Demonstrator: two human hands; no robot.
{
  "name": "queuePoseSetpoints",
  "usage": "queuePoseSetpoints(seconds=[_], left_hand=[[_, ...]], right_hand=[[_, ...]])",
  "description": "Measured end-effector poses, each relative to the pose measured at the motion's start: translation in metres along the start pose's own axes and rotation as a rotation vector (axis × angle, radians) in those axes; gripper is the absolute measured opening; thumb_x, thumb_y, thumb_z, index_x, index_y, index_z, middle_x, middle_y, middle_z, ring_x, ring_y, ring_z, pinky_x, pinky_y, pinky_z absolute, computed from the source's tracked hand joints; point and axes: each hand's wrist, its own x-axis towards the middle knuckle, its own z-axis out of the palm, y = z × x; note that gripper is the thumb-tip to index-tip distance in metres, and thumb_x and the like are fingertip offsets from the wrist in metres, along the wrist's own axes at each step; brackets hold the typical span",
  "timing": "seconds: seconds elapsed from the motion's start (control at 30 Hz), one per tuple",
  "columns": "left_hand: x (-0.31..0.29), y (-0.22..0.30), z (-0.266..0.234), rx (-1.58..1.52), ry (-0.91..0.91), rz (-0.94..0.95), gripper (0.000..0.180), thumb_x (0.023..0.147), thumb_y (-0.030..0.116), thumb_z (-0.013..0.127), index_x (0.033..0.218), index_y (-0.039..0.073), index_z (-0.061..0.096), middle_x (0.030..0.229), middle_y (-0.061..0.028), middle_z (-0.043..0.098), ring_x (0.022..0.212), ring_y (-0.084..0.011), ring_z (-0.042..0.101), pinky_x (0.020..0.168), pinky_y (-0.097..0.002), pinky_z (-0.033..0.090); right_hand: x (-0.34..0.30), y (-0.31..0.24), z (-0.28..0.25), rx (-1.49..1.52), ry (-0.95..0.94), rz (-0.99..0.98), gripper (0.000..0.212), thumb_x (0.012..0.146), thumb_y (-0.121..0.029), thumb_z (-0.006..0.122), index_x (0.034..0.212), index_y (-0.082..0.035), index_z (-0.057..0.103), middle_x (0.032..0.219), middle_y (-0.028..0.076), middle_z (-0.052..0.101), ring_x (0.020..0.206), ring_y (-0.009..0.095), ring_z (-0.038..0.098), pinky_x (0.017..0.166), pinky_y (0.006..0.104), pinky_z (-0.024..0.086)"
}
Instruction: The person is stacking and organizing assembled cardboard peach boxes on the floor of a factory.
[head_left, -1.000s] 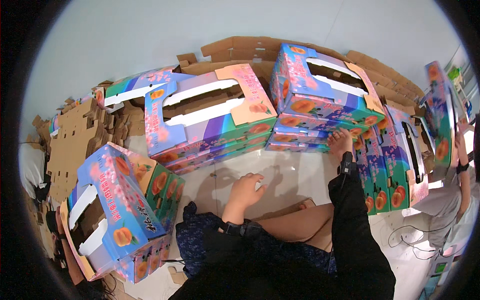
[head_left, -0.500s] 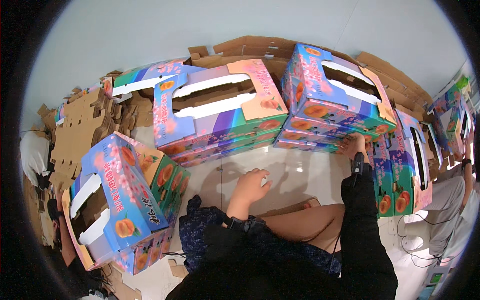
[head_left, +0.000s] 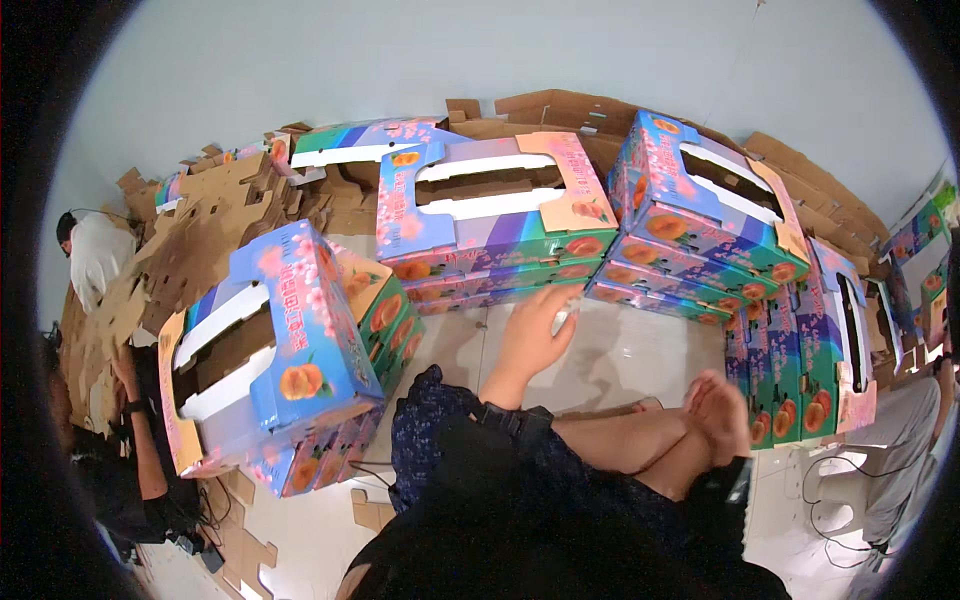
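My left hand (head_left: 540, 335) is open and empty, thumb apart from the loosely bent fingers. Its blurred fingertips are close to the front right corner of the middle stack of printed fruit boxes (head_left: 490, 245); whether they touch it I cannot tell. My right hand (head_left: 718, 412), also blurred, is over my bent legs with its fingers loosely stretched and nothing visible in it. Ahead of it stands the right stack of fruit boxes (head_left: 700, 235). Each box top has a long handle slot edged with white flaps. Another stack of fruit boxes (head_left: 300, 350) stands on my left.
More fruit boxes (head_left: 790, 370) stand at my right. Flat brown cardboard (head_left: 200, 240) is piled at the far left and along the wall (head_left: 500, 50). A co-worker's arm (head_left: 145, 440) reaches in at the left; another person's legs (head_left: 900, 410) and cables (head_left: 825, 500) are at the right.
My right hand has left the front of the right stack and come back toward my legs. My left hand has moved forward toward the middle stack. The view has turned left.
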Motion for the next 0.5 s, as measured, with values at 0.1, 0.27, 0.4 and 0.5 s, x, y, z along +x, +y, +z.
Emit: queuePoseSetpoints(seconds=[0.1, 0.27, 0.4, 0.5], left_hand=[[0.003, 0.019, -0.018, 0.022, 0.151, 0.16, 0.029, 0.082, 0.008, 0.063, 0.112, 0.009, 0.062, 0.103, -0.0121, 0.064, 0.091, -0.0284, 0.063, 0.08, -0.0373, 0.049], [-0.031, 0.065, -0.058, -0.297, 0.224, -0.013, 0.023, 0.085, 0.005, 0.065, 0.107, 0.001, 0.062, 0.095, -0.008, 0.065, 0.087, -0.0178, 0.063, 0.079, -0.0301, 0.049], [-0.113, 0.059, -0.097, -0.335, 0.452, -0.165, 0.009, 0.089, 0.005, 0.06, 0.094, -0.001, 0.063, 0.091, -0.0064, 0.063, 0.083, -0.0151, 0.06, 0.078, -0.0276, 0.047], [-0.152, 0.056, -0.114, -0.374, 0.844, -0.191, 0.009, 0.091, 0.006, 0.054, 0.095, 0.008, 0.046, 0.078, 0.0001, 0.047, 0.063, -0.0077, 0.044, 0.06, -0.0224, 0.04]], right_hand=[[-0.016, 0.028, 0.015, -0.144, 0.015, 0.097, 0.032, 0.093, -0.028, 0.051, 0.114, -0.004, 0.056, 0.093, 0.008, 0.059, 0.089, 0.022, 0.057, 0.081, 0.0334, 0.045], [0.019, 0.026, -0.002, 0.097, -0.003, 0.02, 0.028, 0.096, -0.026, 0.05, 0.111, -0.003, 0.056, 0.091, 0.007, 0.059, 0.088, 0.022, 0.057, 0.083, 0.0353, 0.046], [0.023, 0.024, 0.005, 0.21, 0.089, 0.082, 0.025, 0.094, -0.023, 0.052, 0.109, -0.004, 0.057, 0.087, 0.007, 0.059, 0.083, 0.023, 0.058, 0.08, 0.0368, 0.047], [0.02, 0.031, -0.006, 0.23, 0.08, 0.088, 0.023, 0.093, -0.022, 0.054, 0.108, -0.005, 0.057, 0.086, 0.007, 0.059, 0.082, 0.023, 0.057, 0.08, 0.0372, 0.047]])
